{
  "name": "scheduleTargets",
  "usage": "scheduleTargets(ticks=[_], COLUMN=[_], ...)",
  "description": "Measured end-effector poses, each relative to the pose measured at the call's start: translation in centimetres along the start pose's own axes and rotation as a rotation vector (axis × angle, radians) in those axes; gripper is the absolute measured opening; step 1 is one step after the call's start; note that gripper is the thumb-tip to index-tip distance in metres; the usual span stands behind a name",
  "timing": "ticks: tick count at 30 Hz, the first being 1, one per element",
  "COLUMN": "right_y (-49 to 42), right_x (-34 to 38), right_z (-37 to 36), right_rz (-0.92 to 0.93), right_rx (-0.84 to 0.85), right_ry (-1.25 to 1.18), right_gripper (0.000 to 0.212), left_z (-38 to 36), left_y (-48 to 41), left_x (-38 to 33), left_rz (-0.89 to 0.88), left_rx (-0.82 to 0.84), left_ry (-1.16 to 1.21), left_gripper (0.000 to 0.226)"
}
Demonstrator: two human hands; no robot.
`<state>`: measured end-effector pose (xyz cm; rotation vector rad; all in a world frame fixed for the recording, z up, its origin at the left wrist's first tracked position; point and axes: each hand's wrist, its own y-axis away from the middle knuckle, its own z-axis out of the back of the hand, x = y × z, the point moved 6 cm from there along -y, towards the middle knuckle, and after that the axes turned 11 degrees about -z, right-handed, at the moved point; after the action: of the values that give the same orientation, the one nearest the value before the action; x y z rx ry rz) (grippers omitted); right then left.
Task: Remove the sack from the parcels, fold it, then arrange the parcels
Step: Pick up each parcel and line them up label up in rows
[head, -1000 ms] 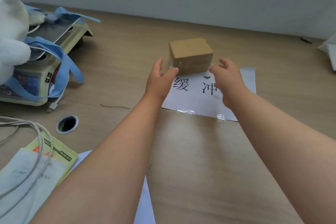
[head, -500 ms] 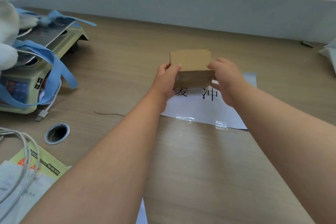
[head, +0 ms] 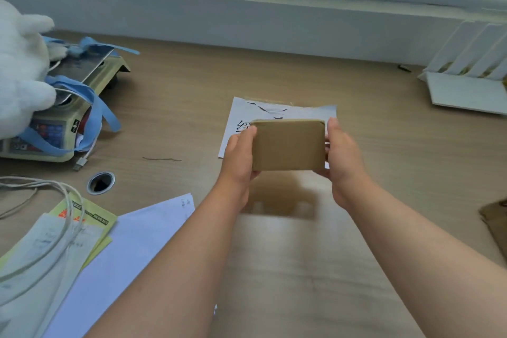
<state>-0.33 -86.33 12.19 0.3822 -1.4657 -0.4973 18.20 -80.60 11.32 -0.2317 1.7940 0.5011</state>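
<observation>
At frame centre the cardboard parcel is gripped from both sides; the left hand curls round its left edge, the right hand round its right; it hangs above the wooden table, partly covering a white printed sheet; a brown shape at the right edge may be the sack; a scale sits upper left.

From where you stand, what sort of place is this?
Probably a parcel-packing or shipping desk in an office: a weighing scale stands at the left, the left hand and right hand hold a brown cardboard parcel, and paper forms lie on the wooden desk.
</observation>
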Motion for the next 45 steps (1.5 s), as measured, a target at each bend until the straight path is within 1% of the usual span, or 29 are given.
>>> scheduleTargets(ticks=[1, 3, 4, 7, 9, 11, 14, 15, 17, 18, 20, 24, 25, 27, 28, 31, 33, 35, 37, 39, 41, 43, 45], right_y=[1.1, 3.7, 5.0, 8.9, 11.2, 13.2, 15.7, 16.4, 18.2, 19.0, 20.4, 22.4, 22.8, 23.4, 23.8, 24.7, 25.3, 25.9, 26.5, 27.2, 28.1, 28.8, 29.4], right_x=[-0.1, -0.3, -0.4, -0.9, -1.3, -1.7, -2.2, -2.2, -2.2, -2.1, -2.0, -2.6, -2.7, -2.8, -2.8, -3.0, -3.2, -3.2, -3.1, -2.9, -2.9, -2.8, -2.9], right_z=[0.7, 2.2, 2.9, 5.2, 6.9, 8.7, 11.4, 12.2, 13.9, 14.8, 16.7, 21.1, 22.2, 24.2, 25.1, 27.7, 29.1, 30.1, 30.9, 31.6, 32.0, 32.2, 32.1], right_rz=[-0.001, -0.016, -0.026, -0.026, -0.019, -0.015, -0.025, -0.024, -0.030, -0.034, -0.026, -0.030, -0.031, -0.016, -0.012, -0.024, -0.027, -0.029, -0.021, 0.000, 0.015, 0.023, 0.011], right_rx=[0.010, 0.027, 0.039, 0.082, 0.099, 0.120, 0.135, 0.143, 0.157, 0.163, 0.172, 0.145, 0.140, 0.130, 0.117, 0.076, 0.076, 0.099, 0.124, 0.138, 0.155, 0.165, 0.174], right_ry=[0.000, 0.009, 0.010, -0.022, -0.053, -0.068, -0.048, -0.036, -0.019, -0.017, -0.023, -0.038, -0.059, -0.113, -0.130, -0.152, -0.171, -0.197, -0.221, -0.235, -0.239, -0.238, -0.233], right_gripper=[0.054, 0.060, 0.060, 0.042, 0.029, 0.012, 0.003, 0.006, 0.029, 0.035, 0.038, 0.033, 0.029, 0.013, 0.012, 0.023, 0.025, 0.020, 0.012, 0.006, 0.008, 0.013, 0.014], left_z=[-0.2, -0.7, -0.8, -1.5, -2.1, -2.9, -3.8, -4.1, -5.1, -5.6, -6.7, -9.4, -10.1, -11.4, -12.0, -13.6, -14.7, -15.8, -16.4, -16.8, -17.1, -17.0, -16.7], left_y=[1.2, 3.8, 4.9, 8.6, 10.9, 13.4, 16.9, 18.0, 20.1, 21.2, 23.3, 27.9, 29.0, 30.9, 31.7, 33.9, 35.4, 36.4, 37.1, 37.7, 38.2, 38.5, 38.7], left_x=[-0.3, -1.0, -1.2, -2.1, -2.7, -3.1, -3.3, -3.2, -3.3, -3.3, -3.2, -3.4, -3.5, -3.6, -3.6, -3.1, -2.9, -3.2, -3.4, -3.5, -3.6, -3.7, -4.1], left_rz=[-0.003, 0.003, 0.010, 0.017, -0.005, -0.025, -0.027, -0.023, -0.027, -0.031, -0.028, -0.007, -0.004, -0.003, -0.003, -0.008, -0.027, -0.060, -0.062, -0.065, -0.067, -0.067, -0.065], left_rx=[0.011, 0.039, 0.047, 0.060, 0.067, 0.080, 0.078, 0.080, 0.082, 0.081, 0.068, 0.064, 0.059, 0.052, 0.044, 0.010, -0.002, -0.001, -0.014, -0.011, -0.003, -0.003, -0.014], left_ry=[0.004, -0.011, -0.014, 0.015, 0.038, 0.057, 0.094, 0.100, 0.113, 0.112, 0.104, 0.072, 0.057, 0.042, 0.049, 0.086, 0.089, 0.087, 0.069, 0.054, 0.062, 0.072, 0.078], left_gripper=[0.026, 0.049, 0.050, 0.026, 0.021, 0.024, 0.045, 0.050, 0.051, 0.050, 0.049, 0.047, 0.047, 0.049, 0.049, 0.044, 0.030, 0.017, 0.020, 0.016, 0.011, 0.014, 0.012])
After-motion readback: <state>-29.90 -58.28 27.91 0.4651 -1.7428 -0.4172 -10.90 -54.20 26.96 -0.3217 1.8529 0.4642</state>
